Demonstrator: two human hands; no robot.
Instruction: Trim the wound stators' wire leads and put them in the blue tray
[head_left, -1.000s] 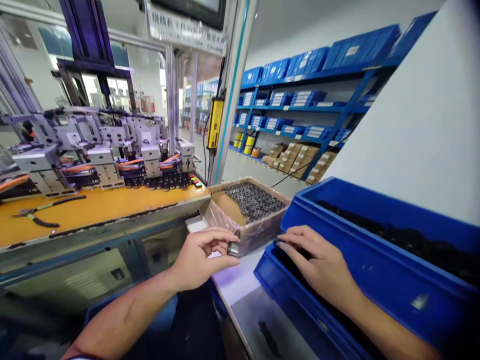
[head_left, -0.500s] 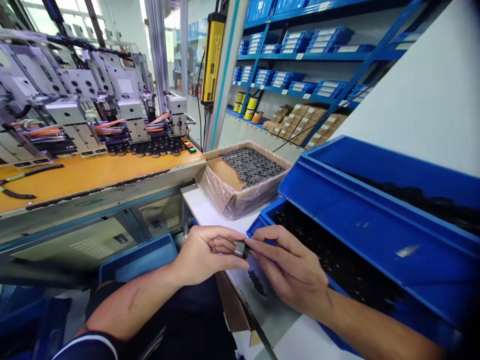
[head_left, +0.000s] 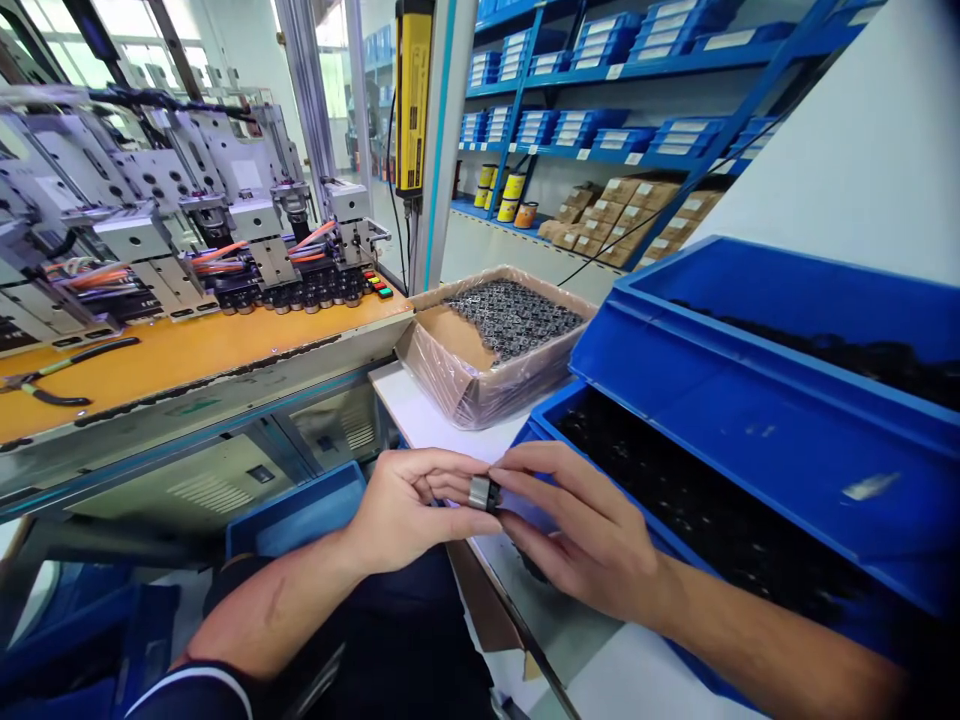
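My left hand (head_left: 409, 510) pinches a small silver metal ring (head_left: 479, 492) between thumb and fingers, just above the white table's near edge. My right hand (head_left: 581, 525) meets it from the right, its fingertips closed on a small dark part (head_left: 496, 495) pressed against the ring. Right behind my right hand is a blue bin (head_left: 739, 435) filled with small black parts (head_left: 675, 490). A plastic-lined cardboard box (head_left: 480, 385) of dark metal pieces stands further back on the table.
An orange bench top (head_left: 187, 355) on the left carries a row of grey machine heads (head_left: 187, 240) and pliers (head_left: 52, 375). A second blue bin (head_left: 787, 290) sits above the first. Another blue bin (head_left: 292, 510) lies low by my knees. Blue shelves (head_left: 622, 100) line the back.
My right hand left the blue bin and came to the ring in my left hand, holding a dark part against it. My view dropped lower and both hands drew closer to me.
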